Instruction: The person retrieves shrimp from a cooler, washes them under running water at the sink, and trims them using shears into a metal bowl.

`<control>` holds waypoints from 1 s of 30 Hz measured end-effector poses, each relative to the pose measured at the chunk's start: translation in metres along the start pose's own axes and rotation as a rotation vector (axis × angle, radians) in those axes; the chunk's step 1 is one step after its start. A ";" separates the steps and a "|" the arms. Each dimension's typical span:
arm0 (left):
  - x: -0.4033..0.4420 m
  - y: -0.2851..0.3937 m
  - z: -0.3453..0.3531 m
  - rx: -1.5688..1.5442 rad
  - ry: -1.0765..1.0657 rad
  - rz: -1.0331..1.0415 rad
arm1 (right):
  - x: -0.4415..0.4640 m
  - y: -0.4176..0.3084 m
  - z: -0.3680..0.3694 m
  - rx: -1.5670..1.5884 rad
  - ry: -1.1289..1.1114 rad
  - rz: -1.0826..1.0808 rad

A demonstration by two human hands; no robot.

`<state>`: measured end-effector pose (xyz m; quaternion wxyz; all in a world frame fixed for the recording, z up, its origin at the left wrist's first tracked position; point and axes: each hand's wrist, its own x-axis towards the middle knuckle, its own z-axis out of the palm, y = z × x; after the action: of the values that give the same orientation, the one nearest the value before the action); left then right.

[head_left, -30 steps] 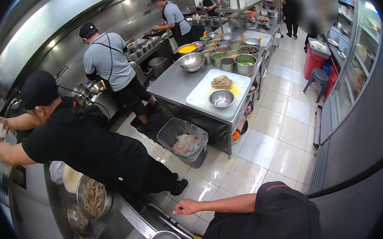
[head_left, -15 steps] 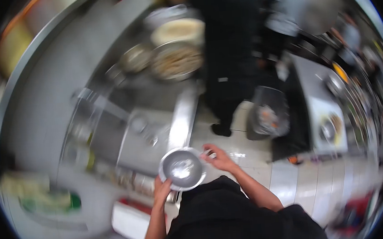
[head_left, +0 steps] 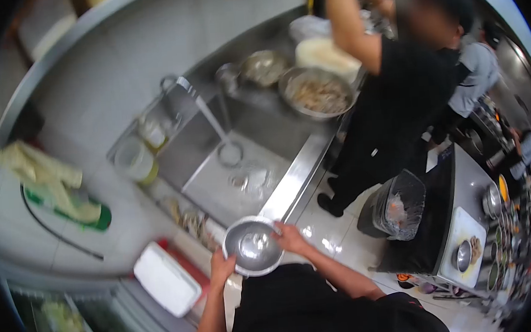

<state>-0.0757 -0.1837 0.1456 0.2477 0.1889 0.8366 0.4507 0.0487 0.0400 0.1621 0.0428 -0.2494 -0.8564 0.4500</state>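
The left hand (head_left: 221, 266) is gripping the rim of a round silver metal bowl (head_left: 253, 249), contents unclear, near the front edge of the grey steel sink (head_left: 208, 192). The right hand (head_left: 292, 238) is gripping the opposite rim; this two-handed hold likely calls for levelness. Farther right, a wide steel bowl (head_left: 319, 93) is holding brownish pieces; a dark plastic bin (head_left: 371, 219) is holding a clear liner.

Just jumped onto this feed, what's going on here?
The wearer's left hand and right hand hold opposite sides of a metal bowl, in front of a sink. No food shows in it; whether the shine inside is water or reflection, I can't tell. Beyond, a larger bowl holds pale food, and a co-worker in black stands with both arms stretched out.
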 end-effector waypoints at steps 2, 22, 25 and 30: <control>-0.004 0.036 -0.009 -0.108 -0.059 -0.206 | 0.006 -0.018 -0.012 0.044 -0.114 0.046; 0.157 0.242 0.017 -0.930 -0.591 -0.107 | 0.054 -0.054 -0.060 1.823 0.432 -0.108; 0.144 0.240 0.045 -0.778 -0.799 -0.036 | 0.049 -0.079 -0.056 1.742 0.715 -0.054; 0.084 0.206 0.050 -0.676 -0.558 0.146 | -0.004 -0.107 -0.059 1.587 0.698 0.096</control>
<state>-0.0955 0.0021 0.2759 0.4793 0.2701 0.5279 0.6471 0.0279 0.0319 0.2823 0.4453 -0.3054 -0.2161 0.8134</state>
